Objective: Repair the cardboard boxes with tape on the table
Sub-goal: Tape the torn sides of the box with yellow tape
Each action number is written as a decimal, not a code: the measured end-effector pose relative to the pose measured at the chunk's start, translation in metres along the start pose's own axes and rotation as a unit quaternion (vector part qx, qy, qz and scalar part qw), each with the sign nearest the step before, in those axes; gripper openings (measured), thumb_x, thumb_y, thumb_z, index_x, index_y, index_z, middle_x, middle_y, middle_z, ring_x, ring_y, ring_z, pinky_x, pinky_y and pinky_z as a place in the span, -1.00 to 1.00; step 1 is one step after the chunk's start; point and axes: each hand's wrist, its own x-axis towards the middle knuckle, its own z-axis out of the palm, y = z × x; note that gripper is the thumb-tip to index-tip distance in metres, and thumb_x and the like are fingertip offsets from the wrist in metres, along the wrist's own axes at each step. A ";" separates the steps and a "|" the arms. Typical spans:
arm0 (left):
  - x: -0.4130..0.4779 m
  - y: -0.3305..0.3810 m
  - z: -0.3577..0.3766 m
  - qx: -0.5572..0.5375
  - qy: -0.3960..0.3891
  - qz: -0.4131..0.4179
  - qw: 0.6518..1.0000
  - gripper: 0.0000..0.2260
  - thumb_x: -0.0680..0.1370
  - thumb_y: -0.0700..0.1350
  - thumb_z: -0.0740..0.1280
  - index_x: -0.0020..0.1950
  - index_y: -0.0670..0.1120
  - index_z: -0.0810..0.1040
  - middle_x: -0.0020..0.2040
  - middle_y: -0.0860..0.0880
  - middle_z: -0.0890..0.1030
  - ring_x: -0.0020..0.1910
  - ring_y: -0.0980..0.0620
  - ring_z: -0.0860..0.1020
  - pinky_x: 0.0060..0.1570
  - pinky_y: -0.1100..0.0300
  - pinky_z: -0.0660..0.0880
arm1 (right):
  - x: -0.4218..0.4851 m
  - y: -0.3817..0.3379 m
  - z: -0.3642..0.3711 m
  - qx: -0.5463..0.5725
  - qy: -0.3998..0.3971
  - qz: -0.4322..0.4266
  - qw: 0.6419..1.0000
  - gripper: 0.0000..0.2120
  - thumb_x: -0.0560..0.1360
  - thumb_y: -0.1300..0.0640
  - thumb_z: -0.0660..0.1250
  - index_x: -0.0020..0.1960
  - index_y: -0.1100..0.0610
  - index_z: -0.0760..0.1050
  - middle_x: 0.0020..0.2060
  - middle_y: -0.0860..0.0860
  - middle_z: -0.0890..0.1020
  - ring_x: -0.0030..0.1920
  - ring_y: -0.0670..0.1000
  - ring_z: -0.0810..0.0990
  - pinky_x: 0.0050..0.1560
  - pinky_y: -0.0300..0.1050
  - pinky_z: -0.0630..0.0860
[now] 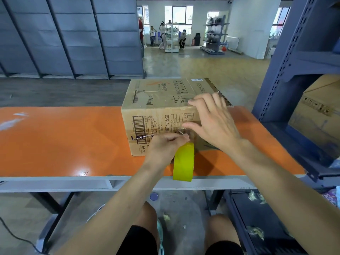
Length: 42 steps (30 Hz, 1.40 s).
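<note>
While the cardboard box (161,107) is sitting at one o'clock on the glossy orange table (64,140), we are gripping the yellow tape roll (184,162) in our left hand (163,146) just before its near face, and we are pressing our right hand (211,118), fingers (199,101) spread, over its near top edge. Blue shelving (294,61) is standing at three o'clock, grey panels (64,37) are lining the room at ten, and people (162,34) are standing at twelve.

1 cardboard box (160,115) on 1 orange table (64,140), 1 yellow tape roll (184,162).
</note>
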 end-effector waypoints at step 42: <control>0.047 0.086 -0.041 0.267 0.061 0.316 0.908 -0.81 0.55 0.20 0.41 -0.13 0.15 0.76 -0.20 0.25 0.58 -0.07 0.19 0.42 0.18 0.01 0.32 | -0.014 -0.093 -0.057 0.569 -0.020 0.428 0.702 -0.74 0.66 0.03 0.28 0.33 -0.05 0.41 -0.03 0.04 0.70 -0.29 0.10 0.73 -0.13 0.15 0.69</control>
